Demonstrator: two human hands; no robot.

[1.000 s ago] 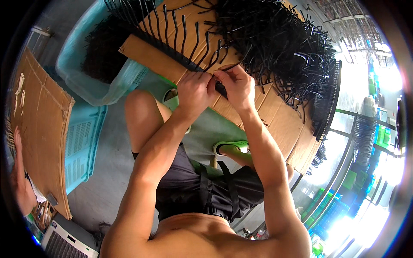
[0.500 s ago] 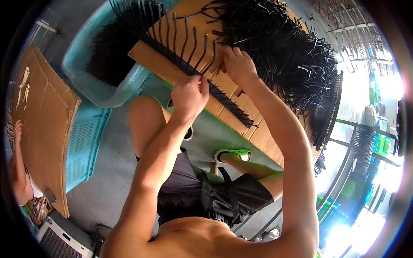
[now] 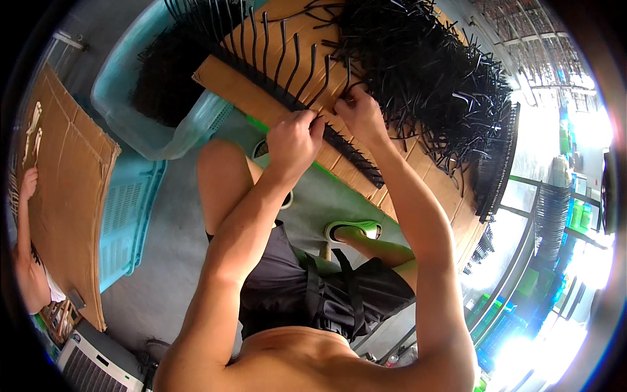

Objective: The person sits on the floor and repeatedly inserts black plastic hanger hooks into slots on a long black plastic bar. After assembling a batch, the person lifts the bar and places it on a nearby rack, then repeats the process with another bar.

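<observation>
A long black strip (image 3: 261, 77) with short spikes along it lies slantwise on a cardboard-topped table. Several bent black rods (image 3: 279, 55) stand side by side from its far-left part. My left hand (image 3: 292, 140) is closed on the strip about midway, thumb and forefinger pinched at its edge. Just right of it, my right hand (image 3: 363, 116) pinches a bent black rod (image 3: 348, 73) close to the strip; the fingertips partly hide its lower end. The spiked near-right part of the strip (image 3: 356, 157) runs past both hands without rods.
A big heap of loose black rods (image 3: 418, 72) covers the table's right side. Beyond the table's left edge stands a blue crate (image 3: 111, 98) lined with plastic, holding black pieces. Farther left are a cardboard sheet (image 3: 68, 189) on blue crates (image 3: 130, 222) and another person's arm (image 3: 25, 215).
My right hand has come down from the heap's edge toward the strip, and a rod now shows at its fingers. My left hand has shifted slightly right along the strip.
</observation>
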